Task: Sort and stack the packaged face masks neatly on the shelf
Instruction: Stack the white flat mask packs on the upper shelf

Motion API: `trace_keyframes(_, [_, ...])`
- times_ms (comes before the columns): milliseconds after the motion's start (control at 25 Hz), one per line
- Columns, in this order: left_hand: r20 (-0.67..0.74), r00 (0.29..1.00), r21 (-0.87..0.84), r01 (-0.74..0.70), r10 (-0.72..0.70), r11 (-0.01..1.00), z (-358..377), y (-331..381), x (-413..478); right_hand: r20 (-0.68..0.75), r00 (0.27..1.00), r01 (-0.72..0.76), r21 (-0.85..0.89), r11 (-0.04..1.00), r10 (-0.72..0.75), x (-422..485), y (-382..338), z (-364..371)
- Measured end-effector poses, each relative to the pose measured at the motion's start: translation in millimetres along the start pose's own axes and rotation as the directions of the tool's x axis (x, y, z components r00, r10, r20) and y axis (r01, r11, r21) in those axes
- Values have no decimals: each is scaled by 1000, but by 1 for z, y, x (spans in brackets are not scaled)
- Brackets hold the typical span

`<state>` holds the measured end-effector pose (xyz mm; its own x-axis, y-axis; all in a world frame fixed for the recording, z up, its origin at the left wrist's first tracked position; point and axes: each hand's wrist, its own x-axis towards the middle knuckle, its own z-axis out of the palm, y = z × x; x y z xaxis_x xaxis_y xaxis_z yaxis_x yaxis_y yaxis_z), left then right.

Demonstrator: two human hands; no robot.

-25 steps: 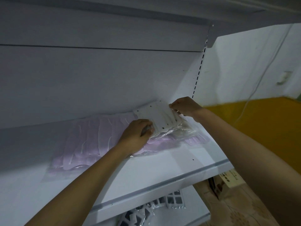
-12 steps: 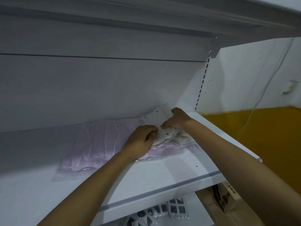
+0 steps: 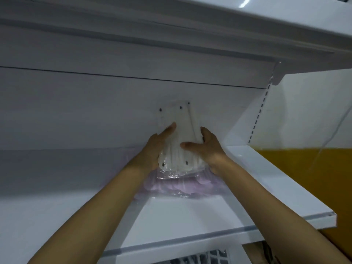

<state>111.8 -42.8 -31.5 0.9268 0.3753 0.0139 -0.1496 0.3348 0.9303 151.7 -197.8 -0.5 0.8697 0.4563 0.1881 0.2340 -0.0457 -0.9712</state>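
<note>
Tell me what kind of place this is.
Probably a shop or stockroom. The white metal shelf has a slotted upright, as retail shelving does. The left hand and right hand hold a bagged white mask pack above a pink mask pack, and more packaged goods lie one level down.

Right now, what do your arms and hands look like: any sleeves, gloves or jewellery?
The left forearm and right forearm are bare as far as the frame edge, with no sleeves in view. The left hand and right hand wear no gloves. I see no rings, watch or wristbands.
</note>
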Motion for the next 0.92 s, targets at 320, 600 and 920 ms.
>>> trace_keyframes(320, [-297, 953, -394, -177, 58, 902, -94, 17, -28, 131, 986, -148, 458, 876, 99, -13, 19, 133])
trace_keyframes(600, [-370, 880, -38, -335, 298, 941, -244, 78, -110, 84, 993, 73, 125, 990, -84, -17, 16, 190])
trace_keyframes(920, [-537, 742, 564, -38, 402, 825, -327, 68, -151, 202, 964, 186, -39, 982, -174, -30, 33, 277])
